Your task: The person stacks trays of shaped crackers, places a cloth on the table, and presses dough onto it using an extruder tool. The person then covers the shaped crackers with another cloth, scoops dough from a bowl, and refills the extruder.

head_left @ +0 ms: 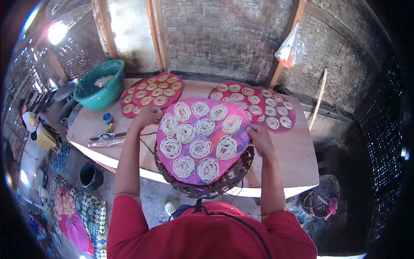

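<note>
A round pink sheet (195, 150) lies before me over a dark woven basket (233, 176), which shows along the lower rim. Several pale coils that look like noodle strands (200, 147) are spread across the sheet. My left hand (149, 116) is closed on the sheet's upper left edge, fingers pinched together. On the opposite side, my right hand (261, 140) grips the right edge with the thumb on top. How far the fingers reach underneath is hidden.
The wooden table (293, 162) bears more coil-covered red sheets (148, 100), a green basin (99, 84), a blue-lidded jar (108, 118) and a pair of scissors (108, 136). A black bucket (91, 175) stands on the floor. Another person (36, 127) is at far left.
</note>
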